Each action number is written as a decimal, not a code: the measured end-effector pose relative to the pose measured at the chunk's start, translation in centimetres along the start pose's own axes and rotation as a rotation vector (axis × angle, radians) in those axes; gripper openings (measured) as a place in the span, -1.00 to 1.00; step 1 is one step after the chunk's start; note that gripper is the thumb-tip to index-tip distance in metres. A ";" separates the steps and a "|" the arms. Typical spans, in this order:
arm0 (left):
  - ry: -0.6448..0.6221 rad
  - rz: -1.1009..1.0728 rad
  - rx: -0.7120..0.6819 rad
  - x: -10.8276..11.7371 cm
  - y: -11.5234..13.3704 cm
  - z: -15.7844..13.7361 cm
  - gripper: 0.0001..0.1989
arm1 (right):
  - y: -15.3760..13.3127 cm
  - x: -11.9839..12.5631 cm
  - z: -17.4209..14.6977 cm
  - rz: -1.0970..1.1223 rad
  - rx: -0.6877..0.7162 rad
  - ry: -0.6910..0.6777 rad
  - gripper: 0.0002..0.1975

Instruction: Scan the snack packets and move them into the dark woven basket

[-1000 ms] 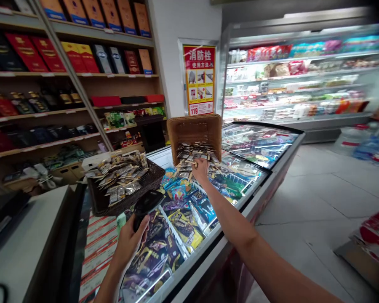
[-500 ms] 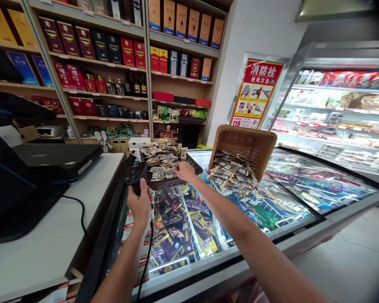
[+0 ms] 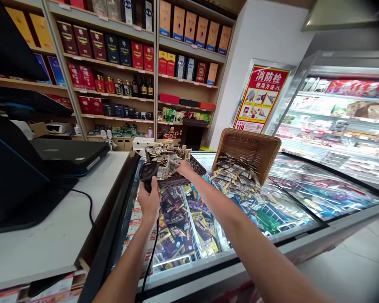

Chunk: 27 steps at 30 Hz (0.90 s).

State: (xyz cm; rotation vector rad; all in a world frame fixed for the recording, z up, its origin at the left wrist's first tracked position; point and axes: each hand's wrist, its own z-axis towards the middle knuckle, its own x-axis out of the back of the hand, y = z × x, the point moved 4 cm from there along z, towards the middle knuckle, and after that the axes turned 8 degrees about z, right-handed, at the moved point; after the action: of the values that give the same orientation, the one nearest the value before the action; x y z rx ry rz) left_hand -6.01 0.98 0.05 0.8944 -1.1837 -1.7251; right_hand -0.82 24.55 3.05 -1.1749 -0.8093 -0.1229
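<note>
My left hand (image 3: 149, 201) is wrapped round the handle of a black barcode scanner (image 3: 148, 170), its cord hanging down past my wrist. The scanner head is beside the left end of a dark woven basket (image 3: 198, 166), which is heaped with small clear-and-tan snack packets (image 3: 159, 150). Over that heap, my right hand (image 3: 185, 168) pinches one small packet (image 3: 172, 164) by its edge. To the right, a tan wicker basket (image 3: 249, 141) lies tipped on its side, with a pile of similar packets (image 3: 235, 173) spilling out of its mouth.
Both baskets rest on the glass top of a chest freezer (image 3: 205, 252) full of wrapped goods. At left is a white counter (image 3: 47, 248) with black checkout equipment (image 3: 69, 153). Shelves of boxed bottles (image 3: 123, 52) stand behind, and a lit display fridge (image 3: 344, 109) is at right.
The view has shifted, so the scene sits further right and slightly lower. My right hand has raised a packet a little from the heap. The scanner stays in my left hand.
</note>
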 end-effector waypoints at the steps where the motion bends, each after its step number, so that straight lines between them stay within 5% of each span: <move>1: -0.006 -0.007 0.009 -0.1 0.0 0.0 -0.43 | 0.1 1.1 -0.4 0.136 -0.013 0.041 -0.66; 5: -0.066 -0.034 0.047 -0.6 0.6 -0.4 -0.39 | 1.7 6.4 -3.5 0.759 0.045 0.163 -0.48; 9: -0.223 -0.039 0.055 -1.7 1.4 -1.3 -0.37 | 6.2 11.1 -7.9 1.039 0.116 0.240 -0.43; 14: -0.546 0.028 0.014 -3.3 1.7 -3.3 -0.40 | 12.6 12.6 -10.9 1.139 -0.034 0.437 -0.43; 19: -0.950 0.201 0.015 -4.7 0.7 -5.8 -0.37 | 14.8 12.4 -10.7 1.124 -0.113 0.588 -0.45; 22: -1.033 0.280 -0.001 -5.1 -0.1 -6.5 -0.39 | 14.9 12.8 -10.6 1.126 -0.101 0.612 -0.51; 27: -1.001 0.336 0.002 -5.1 -1.1 -6.3 -0.43 | 14.9 13.4 -11.2 1.098 -0.100 0.629 -0.57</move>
State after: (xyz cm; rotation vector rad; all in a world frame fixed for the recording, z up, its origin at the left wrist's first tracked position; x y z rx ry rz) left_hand 1.30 3.69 -2.39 -0.2610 -1.8167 -1.9005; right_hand 21.65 25.36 -1.76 -1.4199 0.4461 0.3671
